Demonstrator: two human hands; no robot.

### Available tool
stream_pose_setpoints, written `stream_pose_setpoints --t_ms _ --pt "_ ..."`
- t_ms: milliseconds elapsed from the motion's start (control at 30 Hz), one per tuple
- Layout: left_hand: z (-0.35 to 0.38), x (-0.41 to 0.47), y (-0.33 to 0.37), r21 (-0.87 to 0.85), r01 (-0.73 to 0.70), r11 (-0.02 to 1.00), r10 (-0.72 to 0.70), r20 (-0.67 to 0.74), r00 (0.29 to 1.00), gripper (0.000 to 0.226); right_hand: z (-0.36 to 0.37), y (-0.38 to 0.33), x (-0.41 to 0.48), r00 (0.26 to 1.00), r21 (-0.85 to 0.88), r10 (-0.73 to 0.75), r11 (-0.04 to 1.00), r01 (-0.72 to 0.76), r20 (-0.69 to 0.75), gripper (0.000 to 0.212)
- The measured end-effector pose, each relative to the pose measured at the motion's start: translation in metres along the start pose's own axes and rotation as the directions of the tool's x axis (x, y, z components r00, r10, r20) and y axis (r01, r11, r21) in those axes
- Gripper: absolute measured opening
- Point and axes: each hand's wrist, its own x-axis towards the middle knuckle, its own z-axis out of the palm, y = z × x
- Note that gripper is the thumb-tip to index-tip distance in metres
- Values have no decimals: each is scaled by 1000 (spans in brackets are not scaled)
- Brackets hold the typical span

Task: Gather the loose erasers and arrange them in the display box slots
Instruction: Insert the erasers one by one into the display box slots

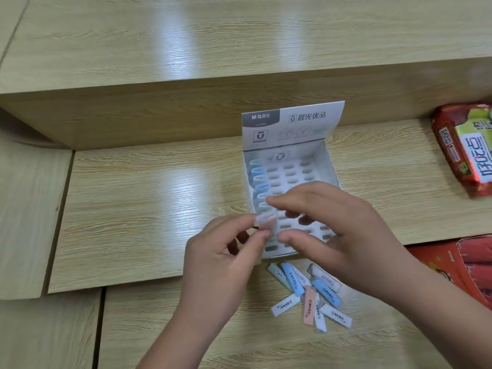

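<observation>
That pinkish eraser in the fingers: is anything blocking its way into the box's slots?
Only the right hand, which hovers over the near slots of the display box. The left hand pinches the eraser at the box's front-left corner; the far slots lie open.

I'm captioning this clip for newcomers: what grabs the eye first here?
Two hands meet mid-frame: the left hand pinches a pink eraser over the white display box, whose left column already holds blue erasers. Loose erasers lie scattered just in front of the box.
</observation>
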Motion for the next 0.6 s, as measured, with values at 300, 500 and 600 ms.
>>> stream_pose_setpoints --t_ms 300,500,600 --pt "0 8 -13 -52 83 995 -84 -5 996 17 5 5 -8 995 62 5 998 1 -102 14" --pt "6 15 -23 -111 302 947 -293 92 952 29 23 17 -15 999 -17 33 999 -33 -13 19" --pt "7 13 -24 -100 313 944 -304 93 948 30 25 17 -15 999 -36 18 999 -19 -40 20"
